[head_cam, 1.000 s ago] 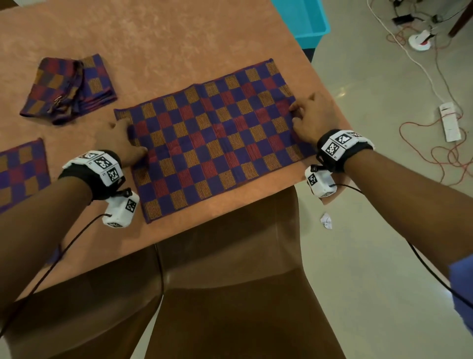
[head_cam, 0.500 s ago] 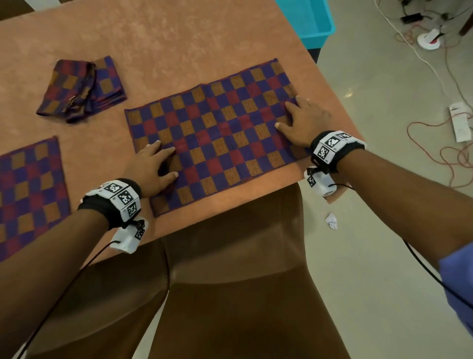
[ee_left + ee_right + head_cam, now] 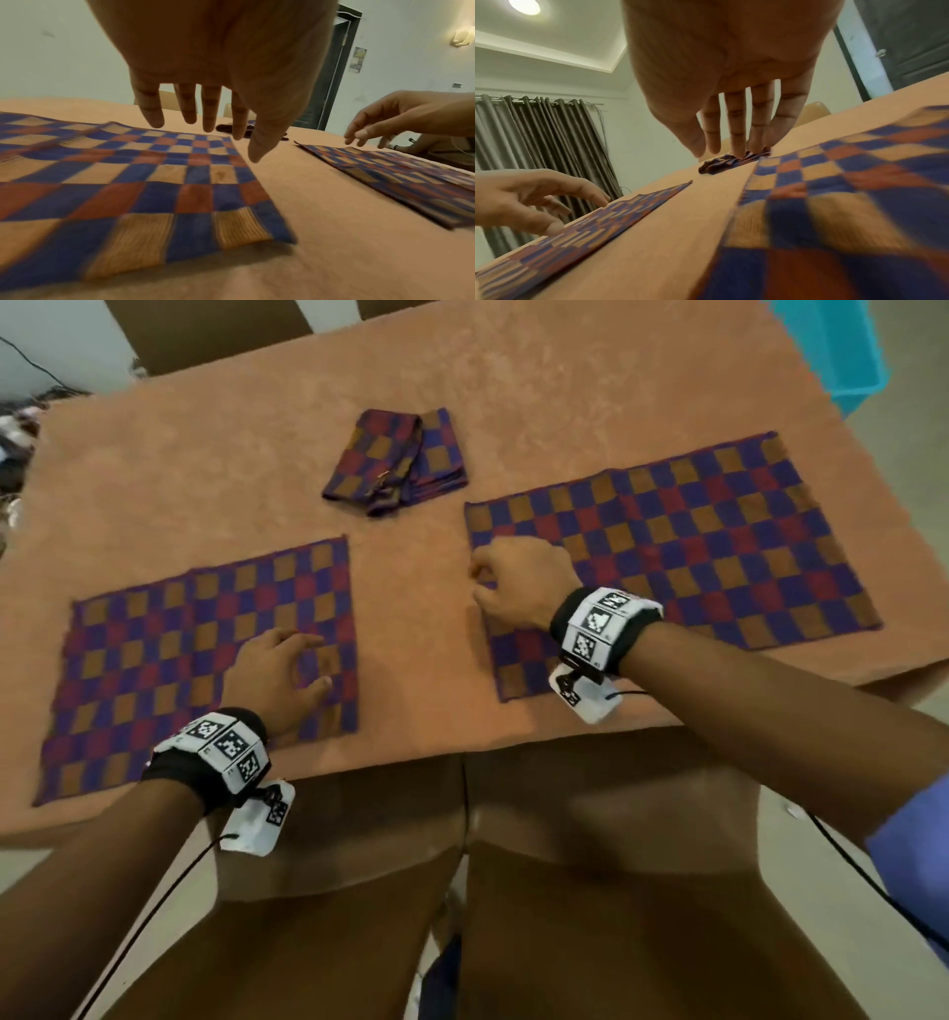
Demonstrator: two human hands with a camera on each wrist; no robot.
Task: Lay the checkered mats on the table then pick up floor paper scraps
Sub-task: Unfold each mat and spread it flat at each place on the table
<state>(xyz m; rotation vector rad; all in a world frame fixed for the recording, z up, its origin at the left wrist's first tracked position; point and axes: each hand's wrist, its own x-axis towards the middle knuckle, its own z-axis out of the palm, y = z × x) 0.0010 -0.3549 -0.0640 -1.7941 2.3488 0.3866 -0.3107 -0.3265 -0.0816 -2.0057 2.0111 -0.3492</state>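
Two checkered mats lie flat on the orange table (image 3: 411,618): a left mat (image 3: 169,670) and a right mat (image 3: 708,541). A folded stack of more mats (image 3: 398,462) sits behind the gap between them. My left hand (image 3: 287,665) hovers over the left mat's right part, fingers straight and spread (image 3: 205,121), holding nothing. My right hand (image 3: 506,582) is above the right mat's left edge (image 3: 770,174), its fingers hanging down (image 3: 734,138) and empty. A small white bit (image 3: 793,810) shows on the floor under my right forearm.
A blue bin (image 3: 842,351) stands past the table's far right corner. Brown chairs (image 3: 590,839) sit against the near table edge below my arms, and more chair backs (image 3: 231,336) stand at the far side. Wrist cables hang from both arms.
My left hand left the right mat and moved over the left mat. My right hand slid from the right mat's right end to its left edge. The view swung left.
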